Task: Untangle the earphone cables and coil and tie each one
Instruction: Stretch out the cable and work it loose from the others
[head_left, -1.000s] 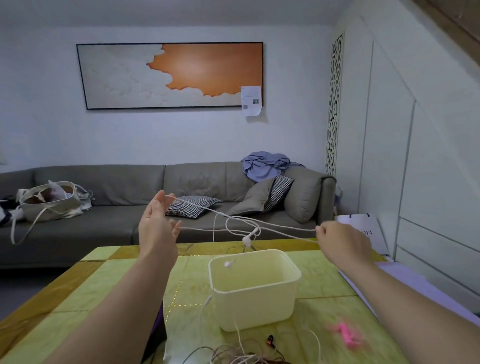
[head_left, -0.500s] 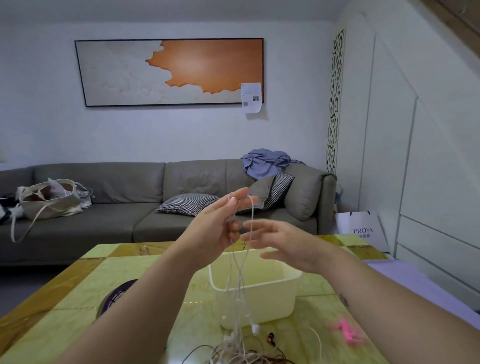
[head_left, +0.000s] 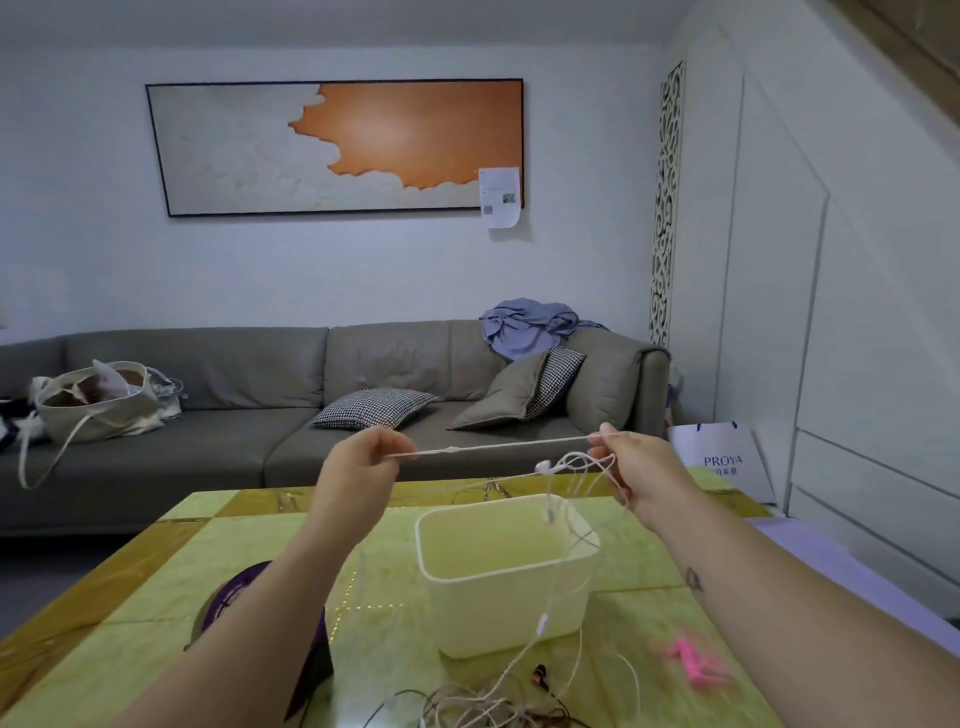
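Earphone cable (head_left: 498, 446) is stretched taut between your hands above the counter (head_left: 156, 597). Your left hand (head_left: 363, 457) pinches one end and your right hand (head_left: 631, 462) the other, with loose loops and an earbud (head_left: 543, 466) trailing down to the tangle (head_left: 467, 706) at the near edge. It looks light, limp and thin, and probably weak at the joints, so grip the cord itself, not the buds. Half a second ago your hands were close together with the cable hanging; now they are apart.

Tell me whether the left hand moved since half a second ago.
Yes. The left hand moved left, from above the left rim of the cream bin to beyond it.
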